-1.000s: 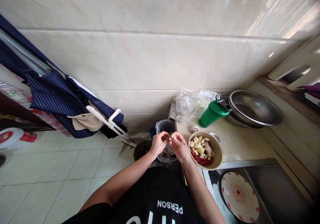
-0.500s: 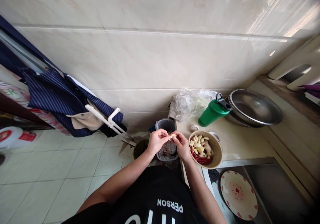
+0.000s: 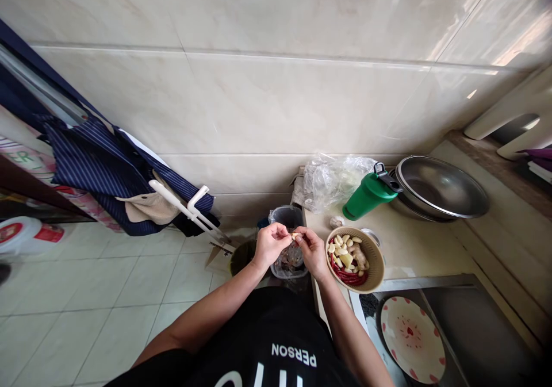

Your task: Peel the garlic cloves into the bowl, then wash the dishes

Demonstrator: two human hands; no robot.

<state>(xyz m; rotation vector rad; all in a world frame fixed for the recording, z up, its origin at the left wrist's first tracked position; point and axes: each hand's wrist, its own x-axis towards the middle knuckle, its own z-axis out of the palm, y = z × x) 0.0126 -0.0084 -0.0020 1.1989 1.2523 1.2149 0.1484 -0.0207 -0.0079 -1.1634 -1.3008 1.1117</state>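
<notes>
Both hands meet over a small bin lined with a clear bag (image 3: 288,217) on the floor beside the counter. My left hand (image 3: 271,245) and my right hand (image 3: 311,249) each pinch a pale garlic clove (image 3: 295,236) between their fingertips. Just right of my right hand, a tan bowl (image 3: 376,274) on the counter holds several peeled garlic cloves, a piece of ginger and red chillies. A whole garlic bulb (image 3: 336,221) lies behind the bowl.
On the counter stand a green bottle (image 3: 367,194), a crumpled clear plastic bag (image 3: 331,179) and stacked steel basins (image 3: 439,186). A white plate with red marks (image 3: 411,338) lies in the sink. A striped cloth on a white rack (image 3: 129,180) leans against the tiled wall at left.
The two hands stay together on the clove over the bin, fingers shifting slightly. The view has drifted a little; nothing else moved.
</notes>
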